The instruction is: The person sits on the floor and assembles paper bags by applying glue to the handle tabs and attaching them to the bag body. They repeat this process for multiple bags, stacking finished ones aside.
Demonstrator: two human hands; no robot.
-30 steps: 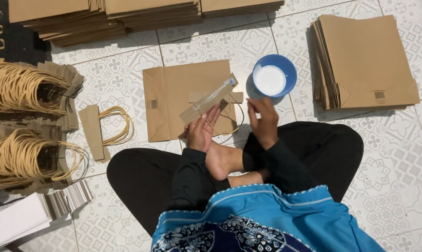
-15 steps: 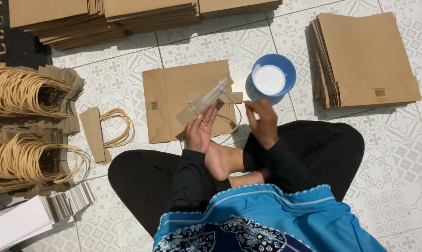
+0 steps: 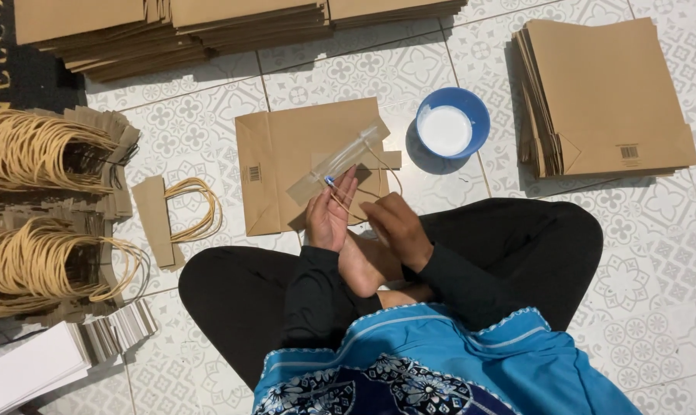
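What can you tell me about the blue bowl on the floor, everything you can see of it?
The blue bowl is small, round and looks like plastic, with a bright blue rim and wall. It stands upright on the patterned tiled floor and holds a smooth white substance that covers its bottom; what that is cannot be told. It sits just right of the flat brown paper bag and left of a stack of folded bags, touching neither. No hand touches it.
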